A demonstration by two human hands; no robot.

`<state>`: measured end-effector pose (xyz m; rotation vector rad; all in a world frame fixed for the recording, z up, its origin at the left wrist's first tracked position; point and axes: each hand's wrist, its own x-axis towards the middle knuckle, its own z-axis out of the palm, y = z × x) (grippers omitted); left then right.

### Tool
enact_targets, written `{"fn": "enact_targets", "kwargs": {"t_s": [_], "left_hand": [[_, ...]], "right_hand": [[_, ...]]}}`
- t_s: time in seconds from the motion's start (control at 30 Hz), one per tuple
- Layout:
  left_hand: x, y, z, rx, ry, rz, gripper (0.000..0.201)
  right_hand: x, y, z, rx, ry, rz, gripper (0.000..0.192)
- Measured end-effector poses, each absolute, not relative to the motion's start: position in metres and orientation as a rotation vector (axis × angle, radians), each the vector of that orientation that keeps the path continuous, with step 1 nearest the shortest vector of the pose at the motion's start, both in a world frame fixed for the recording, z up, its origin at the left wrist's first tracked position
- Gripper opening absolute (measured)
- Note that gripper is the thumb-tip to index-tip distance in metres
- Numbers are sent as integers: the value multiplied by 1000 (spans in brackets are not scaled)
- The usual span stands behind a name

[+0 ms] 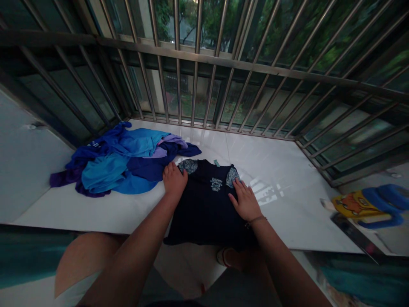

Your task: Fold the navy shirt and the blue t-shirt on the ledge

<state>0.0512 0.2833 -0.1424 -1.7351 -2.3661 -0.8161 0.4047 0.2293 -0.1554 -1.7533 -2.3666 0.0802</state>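
Observation:
A dark navy T-shirt [207, 213] lies spread on the white ledge, its neck toward the window and its hem hanging over the front edge. Grey paisley patches mark both shoulders, and pale lettering sits on the chest. My left hand [174, 179] rests at the shirt's left shoulder edge, fingers stretched toward the window. On the right side, my right hand [245, 200] lies flat with fingers spread, its tips at the paisley shoulder. Both hands press on the cloth without gripping it. Close to my left hand is a heap of blue and purple clothes [128, 160].
The white ledge [300, 192] runs beneath a window with metal bars [198, 57]. At the right end stand a yellow and blue bottle [367, 202] and a dark flat object [356, 234]. Teal cloth [28, 251] hangs below the ledge at left.

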Motion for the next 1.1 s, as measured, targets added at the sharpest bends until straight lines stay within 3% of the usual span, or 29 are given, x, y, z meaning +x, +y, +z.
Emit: {"fn": "enact_targets", "kwargs": {"t_s": [0.17,0.3,0.43,0.53,0.6,0.8,0.97,1.1], "left_hand": [[47,288,-140,-1811,-2378,-784,36],[47,287,-131,-1959,-2339,-809,31],[59,265,-124,-2552,-1805,-716,25],[70,242,-124,-2830,-1497,-594,38],[75,232,-125,-2830,-1568,-555,45],[73,230,-125,-2681,-1757,-680,40],[60,216,-133,-2414,-2035,-661,56],[43,199,-137,-2540,-1997,-628,16]], "right_hand": [[402,229,-152,-1789,-2351,110,68],[400,228,-147,-1810,-2341,114,68],[399,228,-145,-1818,-2346,113,68],[399,228,-144,-1810,-2343,121,68],[399,228,-144,-1807,-2337,126,68],[397,227,-142,-1832,-2335,132,68],[396,227,-140,-1826,-2338,118,68],[397,227,-142,-1813,-2337,117,68]]}}
